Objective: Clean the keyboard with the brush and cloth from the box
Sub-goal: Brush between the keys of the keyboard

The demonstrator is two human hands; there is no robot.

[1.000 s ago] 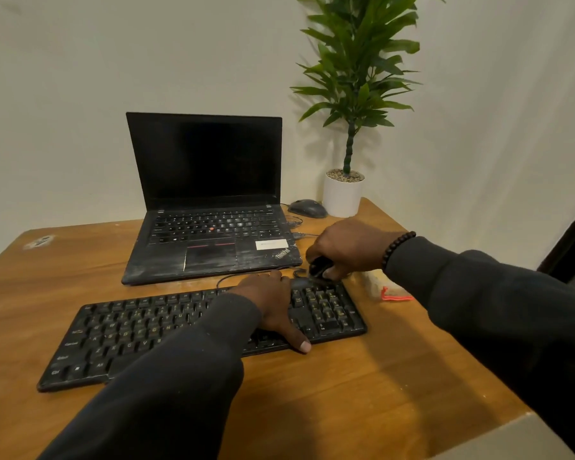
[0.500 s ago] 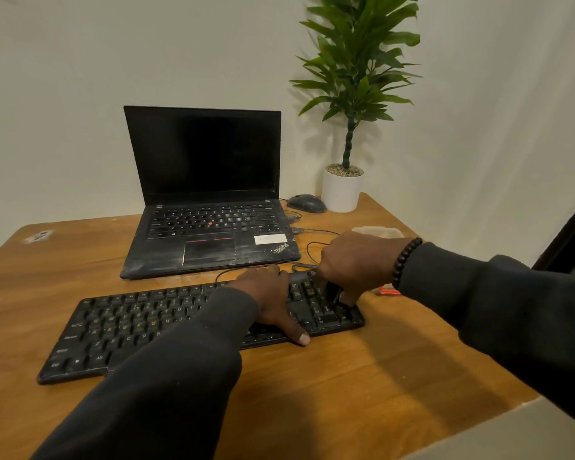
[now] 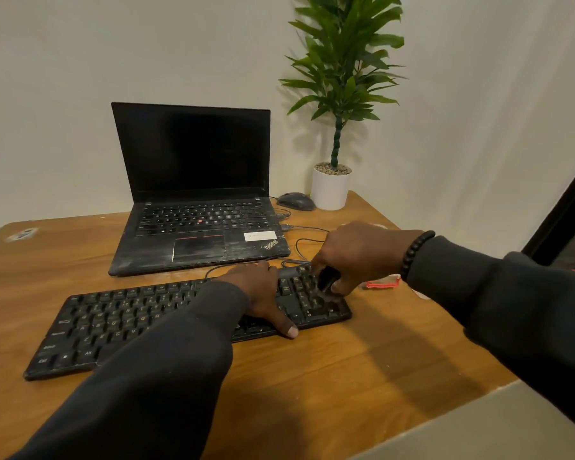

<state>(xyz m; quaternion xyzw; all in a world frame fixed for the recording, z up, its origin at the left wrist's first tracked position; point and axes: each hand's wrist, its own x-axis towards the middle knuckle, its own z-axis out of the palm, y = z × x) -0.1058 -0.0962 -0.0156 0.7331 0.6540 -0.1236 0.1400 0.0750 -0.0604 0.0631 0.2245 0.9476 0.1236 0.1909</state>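
Brushing one keyboard (image 3: pixel 120 323), two hands.

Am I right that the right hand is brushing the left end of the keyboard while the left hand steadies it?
Not quite. In the head view, the right hand holds the brush over the right end of the keyboard, while the left hand steadies it.

Setting: small desk corner, office or home office; which of the two cannot be told. Evidence: wooden table (image 3: pixel 312 376) set against plain off-white walls; open black laptop (image 3: pixel 196 194), screen dark; separate black keyboard (image 3: pixel 120 327) in front of it, cabled; dark mouse (image 3: pixel 296 201) behind, beside a potted plant (image 3: pixel 337 94) in a white pot. Dark frame at far right edge, possibly a doorway.
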